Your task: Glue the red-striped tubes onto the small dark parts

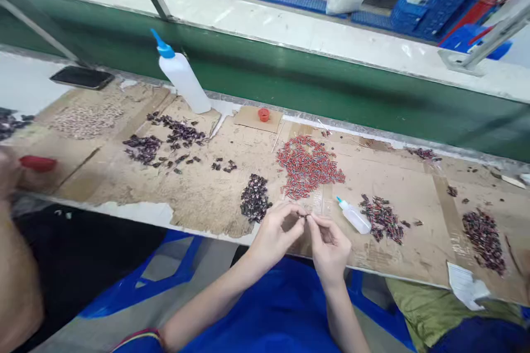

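My left hand (276, 231) and my right hand (330, 247) meet at the near table edge, fingertips pinched together. Between them is a small dark piece (305, 216), mostly covered by the fingers, its exact kind too small to tell. Just beyond my hands lies a pile of small red-and-grey parts (308, 166). A heap of dark purple-black pieces (255, 198) sits left of my left hand. Beside my right hand a small white squeeze bottle with a blue tip (355, 217) lies on its side, near a pile of red-and-dark parts (384, 218).
Cardboard (207, 193) covers the bench. A tall white bottle (184, 80) stands tilted at the back, near a red cap (264, 115) and a phone (81, 77). More dark parts (178, 132) lie left. A co-worker's arm (19, 281) is at far left.
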A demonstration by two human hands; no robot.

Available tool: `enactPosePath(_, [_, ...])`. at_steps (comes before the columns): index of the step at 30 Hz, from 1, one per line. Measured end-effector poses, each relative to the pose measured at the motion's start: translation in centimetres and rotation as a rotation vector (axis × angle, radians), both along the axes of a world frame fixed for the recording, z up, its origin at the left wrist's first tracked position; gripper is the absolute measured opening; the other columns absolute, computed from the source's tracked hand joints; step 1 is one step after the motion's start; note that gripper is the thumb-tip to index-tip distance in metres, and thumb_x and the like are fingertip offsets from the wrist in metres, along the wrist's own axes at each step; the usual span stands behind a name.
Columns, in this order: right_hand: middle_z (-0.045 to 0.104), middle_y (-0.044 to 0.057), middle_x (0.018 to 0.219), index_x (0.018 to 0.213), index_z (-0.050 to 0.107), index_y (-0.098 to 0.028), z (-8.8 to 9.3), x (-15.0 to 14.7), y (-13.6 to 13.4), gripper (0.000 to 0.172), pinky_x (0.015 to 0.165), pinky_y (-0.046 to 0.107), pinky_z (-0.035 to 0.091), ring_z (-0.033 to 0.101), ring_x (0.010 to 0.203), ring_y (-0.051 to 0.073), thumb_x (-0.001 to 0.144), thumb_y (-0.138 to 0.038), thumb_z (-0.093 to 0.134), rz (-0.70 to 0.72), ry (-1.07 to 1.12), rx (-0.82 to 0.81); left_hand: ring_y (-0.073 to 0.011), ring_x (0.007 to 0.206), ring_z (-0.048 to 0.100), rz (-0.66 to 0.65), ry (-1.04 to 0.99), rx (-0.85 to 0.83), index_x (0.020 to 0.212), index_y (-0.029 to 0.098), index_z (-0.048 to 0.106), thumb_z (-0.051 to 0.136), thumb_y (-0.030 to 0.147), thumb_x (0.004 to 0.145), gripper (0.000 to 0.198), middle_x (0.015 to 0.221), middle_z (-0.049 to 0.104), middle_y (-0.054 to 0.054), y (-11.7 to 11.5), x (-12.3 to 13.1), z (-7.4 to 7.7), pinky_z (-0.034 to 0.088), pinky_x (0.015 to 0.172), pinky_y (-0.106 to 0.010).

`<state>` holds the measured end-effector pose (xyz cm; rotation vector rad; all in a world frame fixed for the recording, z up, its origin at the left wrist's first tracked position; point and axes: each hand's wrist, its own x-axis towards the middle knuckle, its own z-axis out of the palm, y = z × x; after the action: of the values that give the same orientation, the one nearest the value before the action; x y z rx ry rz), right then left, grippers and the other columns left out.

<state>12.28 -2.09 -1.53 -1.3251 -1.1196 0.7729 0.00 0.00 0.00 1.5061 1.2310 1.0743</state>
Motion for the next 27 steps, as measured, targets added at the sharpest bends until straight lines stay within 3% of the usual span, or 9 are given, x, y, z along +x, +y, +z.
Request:
enactPosePath(9, [0.076,0.008,0.088,0.093,0.072,-0.019,-0.5,1.8,0.3,0.019,0.074,0.033,0.062,0.074,0.076,0.020,0.079,-0.030,0.069,0.178,-0.013,-0.147,-0.0188,0.091,0.062,-0.031,-0.034,-0.093,0.089,0.020,0.063,0.058,0.020,0.083,0.008,0.091,0.067,-0.004,0.3,0.2,-1.6,0.047,0.085,-0.031])
enactPosePath(11, [0.076,0.008,0.089,0.093,0.071,-0.019,-0.4,3.0,0.4,0.021,0.074,0.034,0.061,0.073,0.076,0.020,0.077,-0.032,0.071,0.104,-0.076,-0.147,-0.0195,0.096,0.062,-0.055,-0.016,-0.077,0.104,0.020,0.060,0.060,0.024,0.085,0.020,0.096,0.068,-0.005,0.4,0.3,-1.8,0.046,0.090,-0.033])
enactPosePath(14, [0.075,0.008,0.085,0.087,0.070,-0.018,-0.3,5.4,0.6,0.021,0.077,0.035,0.059,0.072,0.076,0.020,0.076,-0.035,0.071,-0.127,-0.149,-0.113,-0.0212,0.105,0.059,-0.064,0.110,0.032,0.120,0.022,0.053,0.060,0.026,0.087,0.034,0.104,0.068,-0.006,1.0,-0.5,-2.1,0.042,0.095,-0.037])
enactPosePath(17, [0.072,0.010,0.089,0.088,0.068,-0.016,-0.2,7.8,1.0,0.023,0.074,0.037,0.058,0.069,0.077,0.020,0.080,-0.038,0.066,-0.261,-0.290,-0.099,-0.0234,0.108,0.057,0.050,0.356,0.150,0.113,0.023,0.058,0.056,0.022,0.089,0.024,0.111,0.068,-0.007,1.7,-2.3,-2.5,0.040,0.093,-0.041])
enactPosePath(20, [0.068,0.012,0.098,0.096,0.068,-0.017,-0.3,9.4,1.3,0.027,0.083,0.043,0.053,0.065,0.088,0.024,0.082,-0.040,0.063,-0.270,-0.635,-0.019,-0.0262,0.106,0.056,0.170,0.602,0.195,0.101,0.024,0.065,0.057,0.020,0.088,0.016,0.106,0.070,-0.006,2.2,-4.1,-3.1,0.037,0.090,-0.044])
enactPosePath(24, [0.061,0.017,0.113,0.112,0.063,-0.018,-1.1,10.6,1.4,0.053,0.094,0.055,0.041,0.050,0.109,0.033,0.078,-0.059,0.060,-0.161,-1.011,-0.019,-0.0292,0.108,0.053,0.152,0.791,0.281,0.082,0.025,0.070,0.062,0.020,0.084,0.009,0.095,0.072,-0.005,2.1,-5.3,-3.6,0.032,0.090,-0.048])
enactPosePath(27, [0.059,0.017,0.114,0.103,0.065,-0.018,-1.6,11.0,1.4,0.053,0.092,0.057,0.039,0.046,0.110,0.035,0.083,-0.064,0.049,-0.102,-1.076,-0.096,-0.0295,0.109,0.052,0.087,0.842,0.342,0.079,0.025,0.070,0.061,0.017,0.084,0.013,0.094,0.071,-0.004,1.9,-5.3,-3.5,0.032,0.090,-0.048])
